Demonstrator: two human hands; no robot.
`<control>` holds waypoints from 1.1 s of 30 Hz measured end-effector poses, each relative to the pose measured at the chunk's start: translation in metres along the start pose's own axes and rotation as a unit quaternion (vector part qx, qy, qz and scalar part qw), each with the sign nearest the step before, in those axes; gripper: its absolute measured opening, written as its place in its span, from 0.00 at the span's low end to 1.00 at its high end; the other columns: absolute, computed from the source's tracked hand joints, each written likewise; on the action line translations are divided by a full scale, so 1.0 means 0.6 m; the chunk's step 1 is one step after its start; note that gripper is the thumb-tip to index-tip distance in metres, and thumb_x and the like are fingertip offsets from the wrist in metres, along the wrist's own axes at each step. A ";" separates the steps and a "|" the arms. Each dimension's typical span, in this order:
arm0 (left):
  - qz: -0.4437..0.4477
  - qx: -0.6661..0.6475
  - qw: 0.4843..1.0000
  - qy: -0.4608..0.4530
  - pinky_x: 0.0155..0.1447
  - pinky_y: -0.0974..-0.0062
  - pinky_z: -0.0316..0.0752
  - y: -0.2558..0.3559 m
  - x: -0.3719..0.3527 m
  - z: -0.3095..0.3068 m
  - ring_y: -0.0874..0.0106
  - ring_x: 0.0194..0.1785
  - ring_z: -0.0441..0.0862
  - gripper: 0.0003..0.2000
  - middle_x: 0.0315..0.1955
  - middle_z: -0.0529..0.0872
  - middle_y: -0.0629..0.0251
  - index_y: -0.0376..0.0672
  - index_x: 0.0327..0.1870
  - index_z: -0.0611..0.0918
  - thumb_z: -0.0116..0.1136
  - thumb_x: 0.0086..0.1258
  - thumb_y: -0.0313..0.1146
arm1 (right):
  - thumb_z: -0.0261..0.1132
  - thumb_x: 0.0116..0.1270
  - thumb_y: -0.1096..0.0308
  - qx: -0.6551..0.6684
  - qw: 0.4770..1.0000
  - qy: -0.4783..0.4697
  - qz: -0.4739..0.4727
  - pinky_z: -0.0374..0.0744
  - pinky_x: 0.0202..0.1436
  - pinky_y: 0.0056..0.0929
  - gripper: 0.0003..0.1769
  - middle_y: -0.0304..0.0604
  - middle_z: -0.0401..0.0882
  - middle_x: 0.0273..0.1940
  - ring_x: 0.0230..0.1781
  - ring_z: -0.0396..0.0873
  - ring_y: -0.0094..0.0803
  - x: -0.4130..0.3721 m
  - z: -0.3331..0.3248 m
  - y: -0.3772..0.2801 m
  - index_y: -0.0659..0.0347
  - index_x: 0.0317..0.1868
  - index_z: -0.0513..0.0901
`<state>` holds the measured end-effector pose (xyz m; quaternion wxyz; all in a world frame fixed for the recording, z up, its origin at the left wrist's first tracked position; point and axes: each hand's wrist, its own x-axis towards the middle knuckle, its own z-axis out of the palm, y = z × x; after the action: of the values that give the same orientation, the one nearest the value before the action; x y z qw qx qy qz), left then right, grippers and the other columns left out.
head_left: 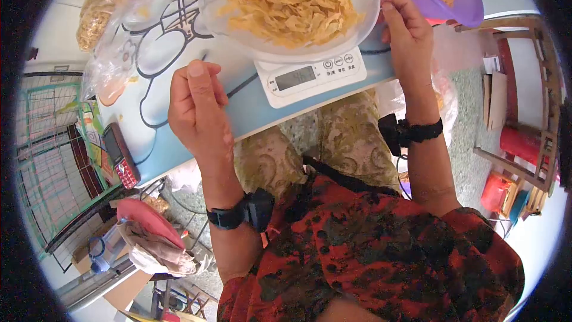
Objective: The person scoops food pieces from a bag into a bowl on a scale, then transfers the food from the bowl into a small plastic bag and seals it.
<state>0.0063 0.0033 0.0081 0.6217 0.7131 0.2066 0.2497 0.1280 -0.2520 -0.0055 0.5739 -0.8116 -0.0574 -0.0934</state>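
Bowl (pixel 368 1) heaped with thin yellowish strips (pixel 292 0), resting on top of the white scale (pixel 333 85), apparently to let the platform bear the load. Wide enough to overhang the scale at the sides, yet clear of the display (pixel 294 79) and buttons at the near side, likely for easy reading from the seat. Digits lit, but too blurred to read surely.

Left hand (pixel 202 104), just left of the scale above the worktop (pixel 241 113): fingers curled inward, thumb closed against the index finger, with nothing visible in the grip. Apart from both bowl and scale, probably to avoid pressing on either.

Right hand (pixel 409 39), to the right of the scale and up beside the bowl's rim: fingers partly bent, thumb and index finger close together in a narrow pose. Impossible to tell whether touching the rim or pinching something small.

Left of the scale, near the worktop's edge, a phone (pixel 119 155); beyond, clear plastic bags (pixel 134 18). Beyond the scale to the right, a purple basin (pixel 468 12) with more strips inside.
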 end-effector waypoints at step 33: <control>-0.002 -0.040 0.999 -0.021 0.25 0.84 0.57 0.000 0.003 -0.002 0.84 0.21 0.64 0.16 0.18 0.71 0.74 0.41 0.33 0.79 0.51 0.77 0.43 | 0.64 0.70 0.62 -0.204 0.925 -0.142 -0.287 0.76 0.37 0.20 0.17 0.41 0.82 0.36 0.32 0.78 0.23 0.069 0.000 -0.224 0.64 0.54 0.81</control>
<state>0.0069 0.0050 0.0085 0.6545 0.6921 0.1848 0.2417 0.1416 -0.2077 0.1275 0.3301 -0.8646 -0.3487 -0.1480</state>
